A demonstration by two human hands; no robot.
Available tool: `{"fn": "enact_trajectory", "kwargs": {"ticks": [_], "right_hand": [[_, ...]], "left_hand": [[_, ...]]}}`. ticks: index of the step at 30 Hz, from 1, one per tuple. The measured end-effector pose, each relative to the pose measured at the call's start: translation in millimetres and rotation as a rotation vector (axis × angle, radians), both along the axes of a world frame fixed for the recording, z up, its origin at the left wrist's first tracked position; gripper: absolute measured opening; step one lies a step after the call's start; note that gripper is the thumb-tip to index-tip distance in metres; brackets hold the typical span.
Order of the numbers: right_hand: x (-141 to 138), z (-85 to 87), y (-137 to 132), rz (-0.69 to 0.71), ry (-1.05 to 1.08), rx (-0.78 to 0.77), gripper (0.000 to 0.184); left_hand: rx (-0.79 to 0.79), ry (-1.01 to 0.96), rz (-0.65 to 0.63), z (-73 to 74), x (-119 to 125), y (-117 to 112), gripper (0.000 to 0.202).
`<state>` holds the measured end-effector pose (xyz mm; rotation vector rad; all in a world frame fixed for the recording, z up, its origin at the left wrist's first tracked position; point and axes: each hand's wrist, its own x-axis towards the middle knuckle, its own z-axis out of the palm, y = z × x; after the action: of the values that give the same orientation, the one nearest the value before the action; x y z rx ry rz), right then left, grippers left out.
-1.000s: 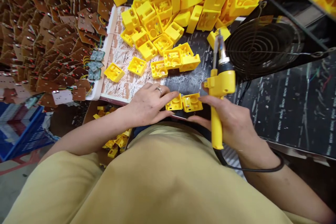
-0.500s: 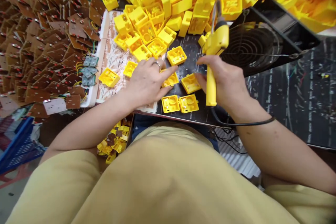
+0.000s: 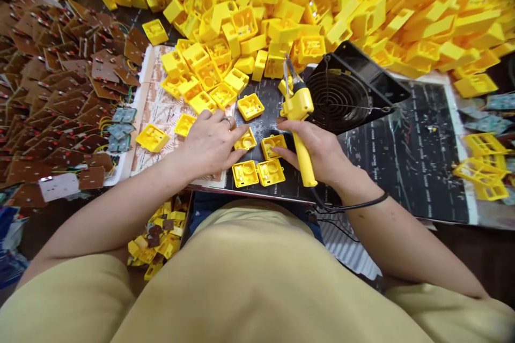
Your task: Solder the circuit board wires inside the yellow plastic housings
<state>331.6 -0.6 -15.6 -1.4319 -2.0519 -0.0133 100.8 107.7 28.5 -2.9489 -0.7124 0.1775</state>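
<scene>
Head view: right hand [image 3: 322, 147] wrapped round a yellow plastic pistol-shaped tool [image 3: 298, 104], a finger at an open, square yellow plastic case [image 3: 269, 146] on the black mat [image 3: 382, 171]. Left hand [image 3: 211, 142] at a matching yellow case [image 3: 246, 140] near it; pinch or mere touch, cannot tell.

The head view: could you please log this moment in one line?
left hand: touching open yellow plastic case | right hand: holding yellow soldering gun, touching second case | two further cases: side by side
</scene>
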Motion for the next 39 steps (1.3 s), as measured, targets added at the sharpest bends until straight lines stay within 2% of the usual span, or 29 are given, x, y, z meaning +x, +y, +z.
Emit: {"fn": "enact_trajectory", "kwargs": {"ticks": [3, 7, 12, 16, 23, 27, 30, 34, 37, 39], "right_hand": [[-2, -4.0, 3, 0.022, 0.001, -0.045, 0.034], [-4, -7.2, 4, -0.034, -0.013, -0.155, 0.037], [-3, -8.0, 4, -0.104, -0.03, -0.253, 0.04], [-6, -8.4, 3, -0.127, -0.051, -0.227, 0.037], [-13, -12.8, 0, -0.128, -0.105, -0.046, 0.029], [-13, -14.3, -2, -0.12, -0.109, -0.015, 0.03], [-11, -11.3, -7, -0.078, -0.08, -0.022, 0.038], [-7, -5.4, -10, -0.003, -0.037, -0.061, 0.043], [-7, -1.5, -8, 0.024, -0.014, -0.091, 0.043], [-7, 1.0, -6, 0.037, 0.002, -0.118, 0.042]], "left_hand": [[0.012, -0.075, 0.047, -7.5, 6, -2, 0.056], [-0.011, -0.15, 0.078, -16.8, 15, -1, 0.063], [-0.02, -0.188, 0.02, -17.8, 12, 9, 0.049], [0.021, -0.215, 0.014, -17.8, 7, 11, 0.04], [0.025, -0.239, 0.056, -21.8, 5, -2, 0.038], [0.022, -0.314, 0.034, -19.5, -8, 1, 0.037], [0.021, -0.355, 0.106, -16.7, -29, 11, 0.037], [-0.107, -0.317, 0.132, -14.3, -55, 20, 0.038], [-0.189, -0.269, 0.074, -15.0, -60, 19, 0.043], [-0.186, -0.249, 0.051, -17.6, -56, 18, 0.046]]}}
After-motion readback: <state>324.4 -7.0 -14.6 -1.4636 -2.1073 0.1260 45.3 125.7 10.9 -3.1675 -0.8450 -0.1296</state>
